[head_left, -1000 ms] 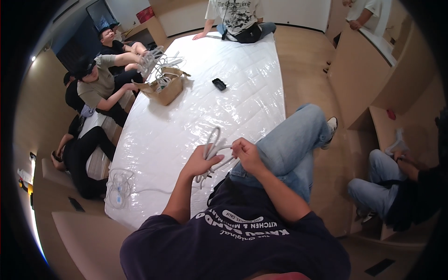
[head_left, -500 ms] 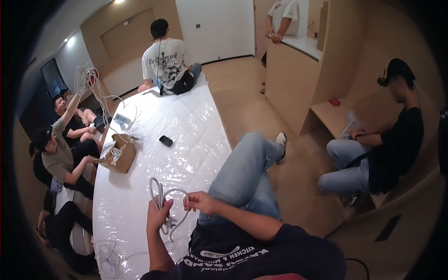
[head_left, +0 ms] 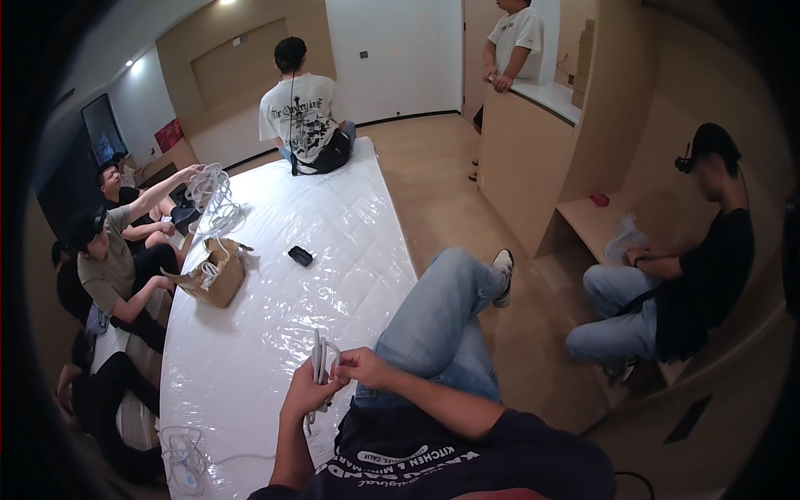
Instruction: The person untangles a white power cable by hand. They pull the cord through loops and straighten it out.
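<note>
A looped grey-white cable stands upright in my left hand, whose fingers and thumb are wrapped round the gathered loops. Close beside it, my right hand pinches a bend of the same cable at the loops' right side. The two hands meet just above my lap, over the plastic-wrapped mattress. Below my left hand the lower ends of the loops stick out. Another loose tangle of white cable lies on the mattress near its lower left corner.
An open cardboard box with white cable inside stands at the mattress's left edge. A small black object lies beyond my hands. A co-worker on the left holds a cable bundle. Another person sits at the far end, one on a wooden bench.
My hands have come together, and the cable's wide loop has been drawn in against the bundle. On the left, the co-worker's raised arm has lowered the cable bundle towards the mattress.
</note>
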`<state>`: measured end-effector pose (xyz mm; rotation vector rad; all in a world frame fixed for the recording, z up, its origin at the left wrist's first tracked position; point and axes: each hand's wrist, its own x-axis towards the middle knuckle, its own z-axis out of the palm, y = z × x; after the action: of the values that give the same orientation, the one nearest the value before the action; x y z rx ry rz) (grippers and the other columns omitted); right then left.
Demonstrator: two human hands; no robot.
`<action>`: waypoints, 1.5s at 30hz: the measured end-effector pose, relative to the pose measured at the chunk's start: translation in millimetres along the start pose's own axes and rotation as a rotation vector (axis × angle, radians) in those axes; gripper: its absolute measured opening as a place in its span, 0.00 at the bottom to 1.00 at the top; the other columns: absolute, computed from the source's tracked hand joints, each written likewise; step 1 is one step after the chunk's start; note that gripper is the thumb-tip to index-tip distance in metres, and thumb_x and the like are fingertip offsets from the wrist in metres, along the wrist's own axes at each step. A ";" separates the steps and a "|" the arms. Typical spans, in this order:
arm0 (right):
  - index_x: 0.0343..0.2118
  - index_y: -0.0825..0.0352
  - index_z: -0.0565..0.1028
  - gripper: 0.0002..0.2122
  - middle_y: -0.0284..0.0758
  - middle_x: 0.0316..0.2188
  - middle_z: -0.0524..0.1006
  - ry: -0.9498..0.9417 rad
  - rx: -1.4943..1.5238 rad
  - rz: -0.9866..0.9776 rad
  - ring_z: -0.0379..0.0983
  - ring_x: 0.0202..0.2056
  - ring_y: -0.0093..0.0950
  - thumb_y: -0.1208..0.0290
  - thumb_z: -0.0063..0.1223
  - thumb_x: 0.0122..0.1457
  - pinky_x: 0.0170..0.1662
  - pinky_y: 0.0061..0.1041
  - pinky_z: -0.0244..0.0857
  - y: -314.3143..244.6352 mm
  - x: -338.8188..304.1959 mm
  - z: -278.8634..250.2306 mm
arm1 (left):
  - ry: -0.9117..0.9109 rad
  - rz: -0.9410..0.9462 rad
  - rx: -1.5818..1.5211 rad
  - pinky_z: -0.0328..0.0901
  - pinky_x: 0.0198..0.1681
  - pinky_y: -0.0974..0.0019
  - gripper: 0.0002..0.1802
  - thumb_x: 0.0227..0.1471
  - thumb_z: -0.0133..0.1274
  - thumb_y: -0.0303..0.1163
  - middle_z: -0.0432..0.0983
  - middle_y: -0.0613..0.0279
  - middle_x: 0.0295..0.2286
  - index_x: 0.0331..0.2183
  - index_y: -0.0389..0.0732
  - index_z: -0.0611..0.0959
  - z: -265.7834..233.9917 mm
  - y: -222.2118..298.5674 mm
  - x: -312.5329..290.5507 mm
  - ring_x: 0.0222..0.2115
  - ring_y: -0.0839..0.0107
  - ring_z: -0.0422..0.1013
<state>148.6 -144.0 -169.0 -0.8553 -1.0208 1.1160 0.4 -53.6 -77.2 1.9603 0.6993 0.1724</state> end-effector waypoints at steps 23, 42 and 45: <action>0.32 0.70 0.70 0.08 0.31 0.25 0.73 0.305 -0.123 -0.065 0.68 0.28 0.16 0.70 0.44 0.64 0.33 0.19 0.65 -25.9 -4.3 10.2 | -0.048 -0.085 -0.100 0.56 0.20 0.74 0.19 0.37 0.66 0.35 0.64 0.71 0.17 0.20 0.43 0.69 7.3 -4.1 23.0 0.18 0.82 0.60; 0.52 0.69 0.61 0.24 0.40 0.50 0.66 0.249 -0.347 -0.053 0.66 0.50 0.30 0.61 0.55 0.59 0.47 0.30 0.66 -15.7 2.6 9.8 | 0.464 0.342 0.178 0.66 0.35 0.65 0.14 0.47 0.56 0.24 0.74 0.55 0.31 0.38 0.36 0.75 4.2 -6.5 17.3 0.30 0.61 0.72; 0.54 0.68 0.60 0.22 0.38 0.52 0.65 0.216 -0.429 0.017 0.64 0.53 0.29 0.65 0.53 0.61 0.49 0.30 0.65 -16.2 1.8 13.1 | 0.663 0.616 0.338 0.63 0.34 0.68 0.12 0.47 0.56 0.23 0.72 0.57 0.34 0.37 0.37 0.74 -4.3 16.2 13.6 0.31 0.66 0.68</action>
<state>141.2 -145.6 -149.5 -1.2997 -1.0879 0.8051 16.2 -48.2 -63.6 2.4138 0.5251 1.1850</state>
